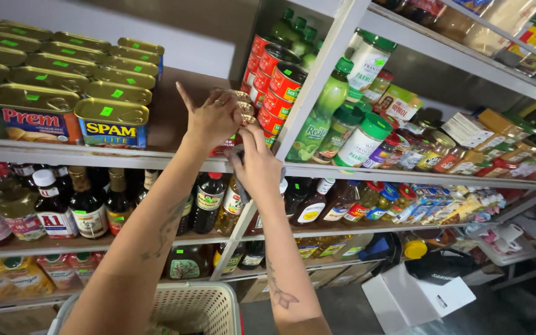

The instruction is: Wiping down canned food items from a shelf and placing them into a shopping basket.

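Observation:
A short stack of small round cans [242,104] with gold lids and red labels stands at the front of the upper shelf [125,155], just left of the white upright post. My left hand [211,119] is raised against the stack's left side with its fingers curled on the upper cans and one finger pointing up. Just below it, my right hand [257,166] grips the lowest can from the front and underneath. Both hands hide most of the stack.
Rectangular gold-lidded meat tins [63,93] fill the shelf to the left. Right of the post are red cans [277,80], green juice bottles [321,115] and green-lidded jars [367,133]. Dark sauce bottles [88,208] line the shelf below. A white plastic basket [193,307] sits under my arms.

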